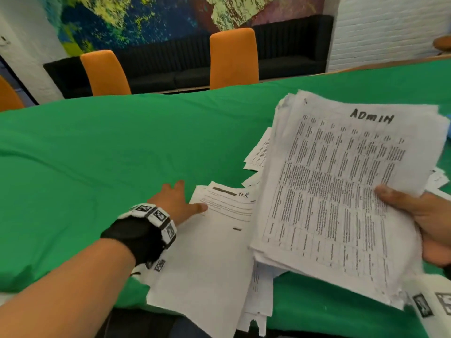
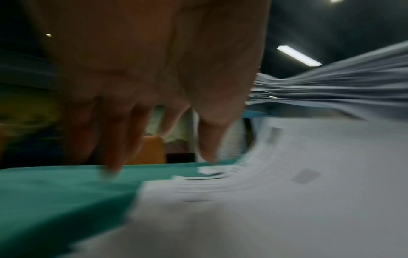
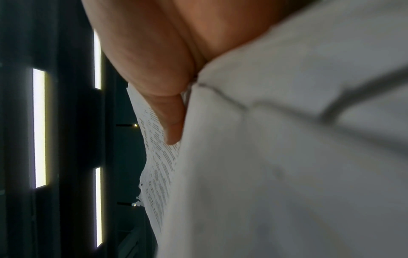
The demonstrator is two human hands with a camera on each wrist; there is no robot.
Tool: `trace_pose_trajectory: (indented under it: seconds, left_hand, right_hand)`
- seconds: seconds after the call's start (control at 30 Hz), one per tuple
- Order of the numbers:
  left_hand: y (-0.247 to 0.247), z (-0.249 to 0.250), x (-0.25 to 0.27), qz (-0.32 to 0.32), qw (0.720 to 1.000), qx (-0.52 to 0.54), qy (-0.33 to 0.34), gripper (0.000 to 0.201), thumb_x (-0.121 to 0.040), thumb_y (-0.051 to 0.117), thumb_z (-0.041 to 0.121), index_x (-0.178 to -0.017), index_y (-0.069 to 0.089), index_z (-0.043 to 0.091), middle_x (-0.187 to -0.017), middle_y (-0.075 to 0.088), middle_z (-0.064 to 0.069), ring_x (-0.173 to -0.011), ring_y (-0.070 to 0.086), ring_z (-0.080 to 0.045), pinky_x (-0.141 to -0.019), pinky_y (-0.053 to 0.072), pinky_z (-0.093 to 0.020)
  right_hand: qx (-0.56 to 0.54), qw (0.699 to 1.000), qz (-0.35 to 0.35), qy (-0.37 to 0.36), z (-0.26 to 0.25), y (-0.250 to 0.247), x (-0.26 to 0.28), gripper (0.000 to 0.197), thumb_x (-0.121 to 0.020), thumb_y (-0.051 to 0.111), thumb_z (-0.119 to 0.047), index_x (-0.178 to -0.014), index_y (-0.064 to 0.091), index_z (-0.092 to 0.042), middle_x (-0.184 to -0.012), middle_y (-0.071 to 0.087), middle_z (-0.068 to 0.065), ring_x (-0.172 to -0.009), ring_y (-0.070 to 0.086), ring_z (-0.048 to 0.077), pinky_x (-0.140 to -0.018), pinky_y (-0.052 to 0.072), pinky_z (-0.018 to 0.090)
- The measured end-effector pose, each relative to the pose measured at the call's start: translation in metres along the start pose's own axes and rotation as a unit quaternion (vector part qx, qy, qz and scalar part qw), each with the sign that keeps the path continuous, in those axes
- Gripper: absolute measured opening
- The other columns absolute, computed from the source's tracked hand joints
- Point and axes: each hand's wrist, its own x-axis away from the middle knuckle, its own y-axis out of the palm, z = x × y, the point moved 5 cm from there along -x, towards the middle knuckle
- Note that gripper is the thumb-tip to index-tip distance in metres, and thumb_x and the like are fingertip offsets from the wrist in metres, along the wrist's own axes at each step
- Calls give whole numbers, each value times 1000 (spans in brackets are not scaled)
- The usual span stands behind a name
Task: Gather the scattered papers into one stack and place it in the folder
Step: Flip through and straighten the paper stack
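Observation:
My right hand grips a thick stack of printed papers, top sheet marked ADMIN, lifted above the green table; its thumb lies on the top sheet. In the right wrist view the thumb presses the stack from above. My left hand reaches with straight fingers over the table, thumb touching the corner of a loose sheet marked HR that lies flat. The left wrist view, blurred, has the fingers hovering over the cloth beside the sheets. No folder is in view.
Other loose sheets poke out from under the held stack. The green cloth table spreads to the left and far side. Two orange chairs and a black sofa stand beyond its far edge. Some sheets overhang the near edge.

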Motion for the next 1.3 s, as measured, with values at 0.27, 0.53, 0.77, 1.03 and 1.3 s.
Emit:
trace_pose_trajectory:
  seconds: [0.27,0.53,0.77,1.03,1.3]
  left_hand:
    - [14,-11,-23,-26,994,103,-23,78,-79,82,30,-145,47,10,-143,55,-13,-126,56,-31,-99,47,-33]
    - [12,-2,-15,-11,982,189,11,22,-85,76,26,-100,68,12,-95,69,-6,-88,66,-26,-64,47,-24]
    - [15,33,-16,-23,985,168,13,64,-77,83,34,-127,50,11,-113,62,-10,-95,58,-28,-70,40,-30]
    - [6,39,-13,-75,943,322,35,29,-81,80,18,-109,74,11,-103,75,-9,-87,71,-27,-78,59,-32]
    - [-20,13,-10,45,899,425,95,10,-93,65,19,-98,73,15,-94,76,-3,-82,71,-24,-76,56,-33]
  right_hand:
    - [-141,985,-100,8,-4,29,0,51,-107,21,-12,-157,27,-21,-161,29,25,-144,37,46,-113,25,71]
    - [-115,992,-54,6,21,52,-7,40,-83,52,-8,-112,77,-17,-120,73,17,-94,77,28,-68,64,42]
    - [5,995,-51,90,63,58,-10,42,-88,59,-9,-130,64,-8,-124,71,21,-110,70,40,-91,55,56]
    - [56,992,-75,86,63,62,-9,41,-92,60,-8,-133,61,-9,-123,71,21,-112,69,42,-99,52,62]
    - [22,995,-99,14,21,78,4,38,-84,59,-10,-121,69,-14,-119,73,20,-106,71,42,-85,58,59]
